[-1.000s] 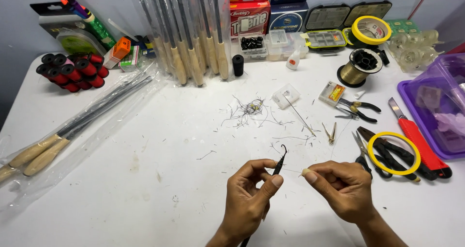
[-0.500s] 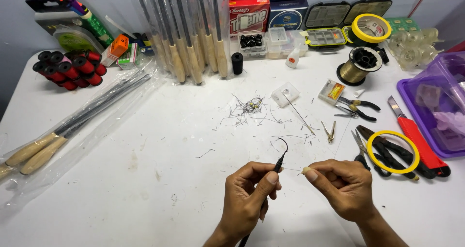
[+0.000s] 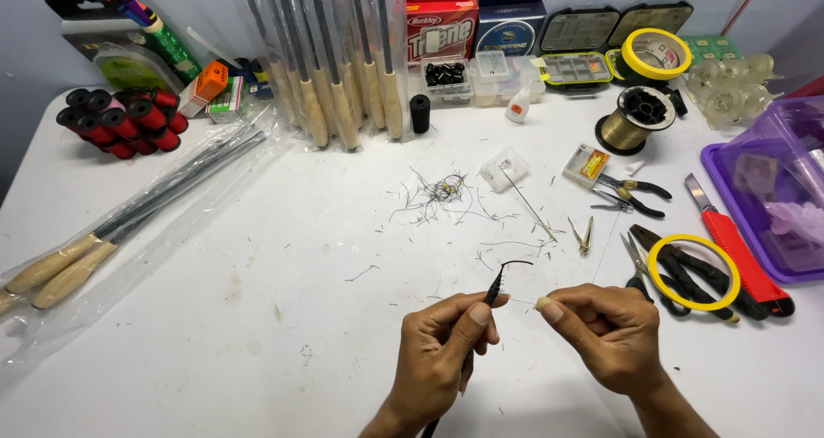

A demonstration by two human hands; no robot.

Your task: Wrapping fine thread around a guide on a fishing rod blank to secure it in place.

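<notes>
My left hand (image 3: 446, 348) pinches a thin black rod tip (image 3: 494, 289) that ends in a small curved wire loop. My right hand (image 3: 605, 331) is closed just to the right of it, holding a fine line (image 3: 521, 301) that runs to the rod tip. Both hands hover low over the white table (image 3: 257, 318), near its front edge. The rest of the black rod runs down under my left wrist and out of view.
Cut line scraps (image 3: 442, 196) lie in the middle. To the right are pliers (image 3: 631, 193), scissors (image 3: 639, 270), a yellow ring (image 3: 693, 271), a red knife (image 3: 734, 245) and a purple box (image 3: 772, 189). Bagged rods (image 3: 129, 219) lie left; spools and boxes line the back.
The hands have stayed in the same place. The curved wire at the rod tip now bends further to the right, and my fingers have shifted slightly on the line.
</notes>
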